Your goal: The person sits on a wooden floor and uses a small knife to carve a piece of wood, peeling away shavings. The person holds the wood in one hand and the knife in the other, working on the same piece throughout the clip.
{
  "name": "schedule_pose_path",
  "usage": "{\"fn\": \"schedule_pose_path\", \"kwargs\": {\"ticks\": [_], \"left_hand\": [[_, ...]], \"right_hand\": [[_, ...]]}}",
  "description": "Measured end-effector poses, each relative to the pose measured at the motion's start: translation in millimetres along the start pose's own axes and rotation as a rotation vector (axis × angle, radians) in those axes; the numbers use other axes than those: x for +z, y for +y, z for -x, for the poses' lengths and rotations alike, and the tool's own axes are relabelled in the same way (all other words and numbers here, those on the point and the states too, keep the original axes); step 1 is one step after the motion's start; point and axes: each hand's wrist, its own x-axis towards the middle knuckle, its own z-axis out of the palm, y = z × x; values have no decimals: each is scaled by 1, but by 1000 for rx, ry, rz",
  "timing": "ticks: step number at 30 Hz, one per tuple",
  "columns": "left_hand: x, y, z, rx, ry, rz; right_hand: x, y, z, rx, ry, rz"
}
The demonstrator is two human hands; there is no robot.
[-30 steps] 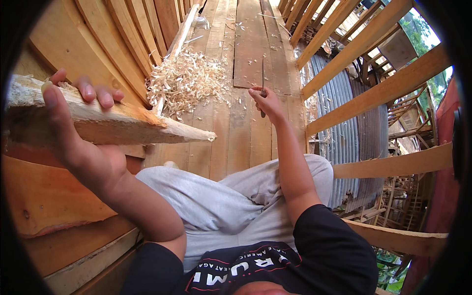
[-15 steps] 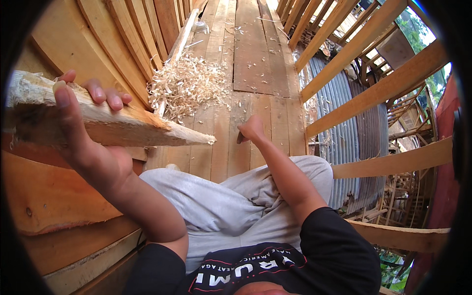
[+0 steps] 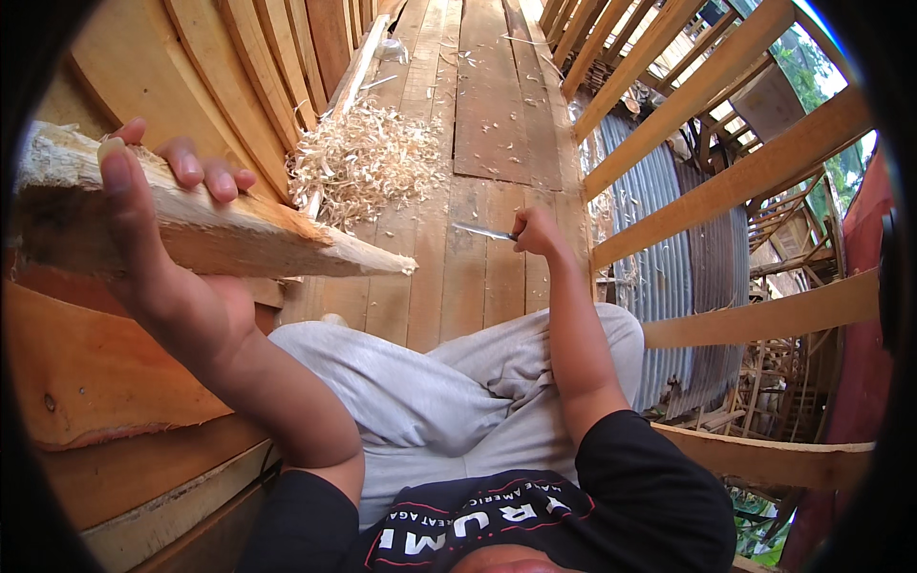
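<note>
My left hand [image 3: 181, 239] is closed round a thick, pale piece of wood [image 3: 287, 241], its thumb on the near side and fingertips over the top. The wood tapers to a rough, frayed point on the right; its broad end lies at the far left. Over the floorboards, my right hand [image 3: 538, 232] is a fist round the handle of a knife [image 3: 485, 230]. The thin, bright blade points left, apart from the wood. Most of the handle is hidden in the fist.
A heap of curled wood shavings [image 3: 363, 162] lies on the plank floor [image 3: 435, 306] by the left board wall [image 3: 205, 86]. A clear plastic thing [image 3: 392, 51] sits farther back. Along the right runs a slatted wooden railing [image 3: 735, 162], with corrugated metal sheets [image 3: 659, 258] beyond it.
My right hand has moved right and a little away from me. The knife has turned, so its blade shows plainly, pointing left. The left hand and wood have barely shifted.
</note>
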Motion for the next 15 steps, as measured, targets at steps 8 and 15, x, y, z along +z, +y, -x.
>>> {"fn": "schedule_pose_path", "kwargs": {"ticks": [8, 15], "left_hand": [[-5, 4, -2, 0, 18, 18], [-10, 4, -4, 9, 35, 29]], "right_hand": [[12, 36, -13, 88, 208, 138], [5, 36, -25, -45, 87, -104]]}}
